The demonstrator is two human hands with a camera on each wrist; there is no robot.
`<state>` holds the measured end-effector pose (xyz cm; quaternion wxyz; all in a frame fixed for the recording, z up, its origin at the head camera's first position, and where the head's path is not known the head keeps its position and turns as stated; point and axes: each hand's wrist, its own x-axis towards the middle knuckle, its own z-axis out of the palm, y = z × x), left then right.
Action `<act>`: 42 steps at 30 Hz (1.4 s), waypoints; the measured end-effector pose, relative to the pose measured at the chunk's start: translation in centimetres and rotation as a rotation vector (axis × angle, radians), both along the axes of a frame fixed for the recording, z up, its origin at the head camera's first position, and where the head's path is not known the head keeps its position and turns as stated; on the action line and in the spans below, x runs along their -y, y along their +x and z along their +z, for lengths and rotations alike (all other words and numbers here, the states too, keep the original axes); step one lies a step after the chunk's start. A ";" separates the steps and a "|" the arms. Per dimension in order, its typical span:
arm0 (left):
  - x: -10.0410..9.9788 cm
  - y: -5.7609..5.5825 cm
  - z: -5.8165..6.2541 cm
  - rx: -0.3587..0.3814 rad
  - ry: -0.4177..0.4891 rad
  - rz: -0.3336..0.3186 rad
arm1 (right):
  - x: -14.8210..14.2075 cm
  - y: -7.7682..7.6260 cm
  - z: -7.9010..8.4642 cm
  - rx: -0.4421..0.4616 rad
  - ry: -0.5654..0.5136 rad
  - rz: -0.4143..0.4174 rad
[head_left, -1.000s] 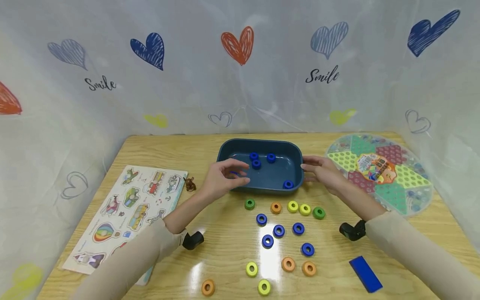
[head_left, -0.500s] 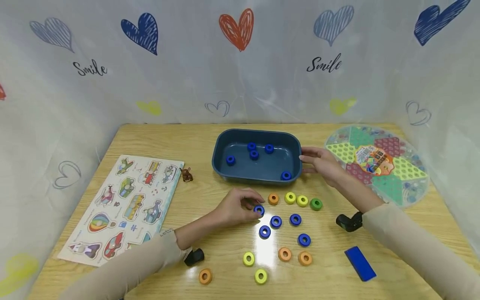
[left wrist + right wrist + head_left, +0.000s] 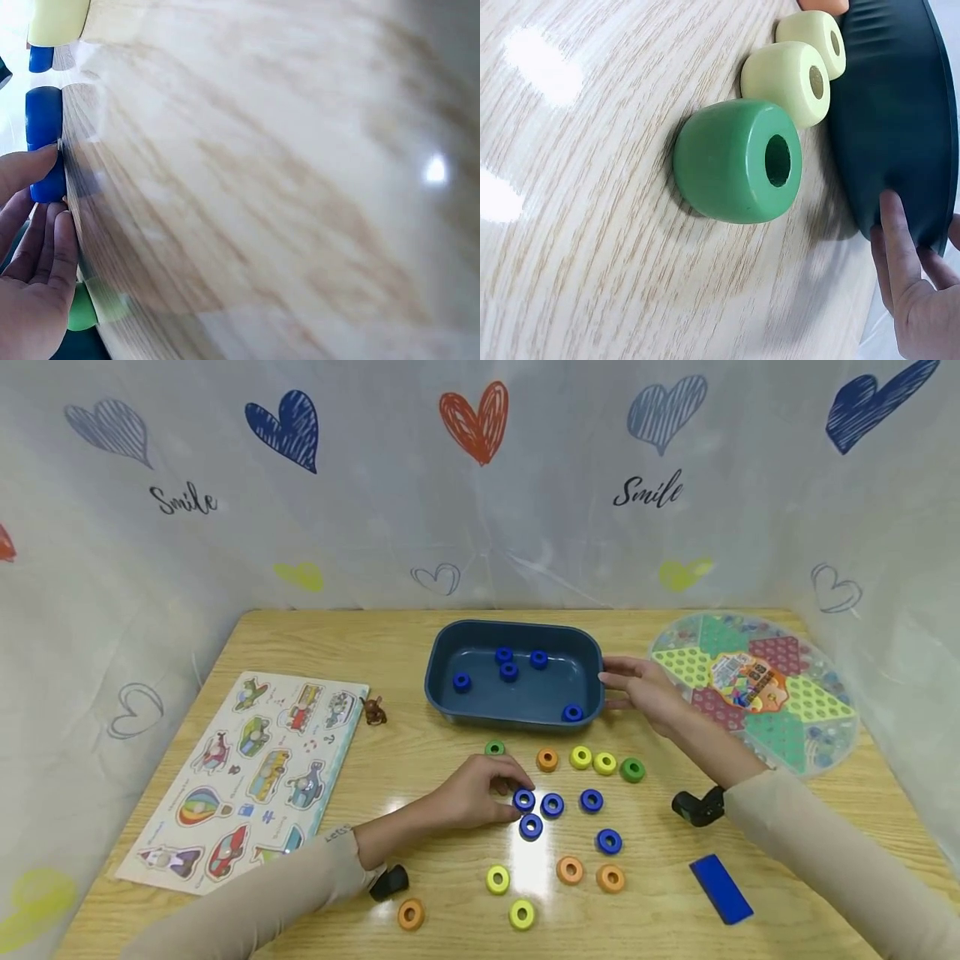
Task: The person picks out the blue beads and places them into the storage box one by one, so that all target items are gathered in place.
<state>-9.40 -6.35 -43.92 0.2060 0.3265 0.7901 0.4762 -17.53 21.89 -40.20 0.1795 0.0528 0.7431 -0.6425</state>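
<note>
**Head view: bin [image 3: 517,697] touched, blue ring [image 3: 531,802] pinched**

On the table [image 3: 360,643], the bin's right end is touched by the right hand [image 3: 651,693], fingers extended. In front, the blue ring is grasped by the left hand's [image 3: 476,789] thumb and fingers.

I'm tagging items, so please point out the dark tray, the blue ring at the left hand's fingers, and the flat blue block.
Dark tray [image 3: 519,697]: head view, bare part of its floor.
Blue ring [image 3: 523,809]: head view, surface just below its hole.
Blue block [image 3: 721,889]: head view, middle of its top face.
</note>
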 end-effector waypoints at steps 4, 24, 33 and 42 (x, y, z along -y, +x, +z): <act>-0.1 -0.1 0.2 -0.018 -0.005 -0.004 | 0.0 0.0 -0.2 0.000 -0.011 0.000; 1.1 -9.0 7.4 -0.215 0.065 0.201 | -0.2 0.2 -0.1 -0.007 -0.021 -0.003; 2.2 -12.0 8.1 -0.140 0.010 0.340 | 0.1 0.2 -0.1 -0.013 -0.022 0.008; 2.6 -11.8 8.0 -0.153 0.017 0.339 | 0.0 0.1 -0.2 -0.009 -0.020 0.002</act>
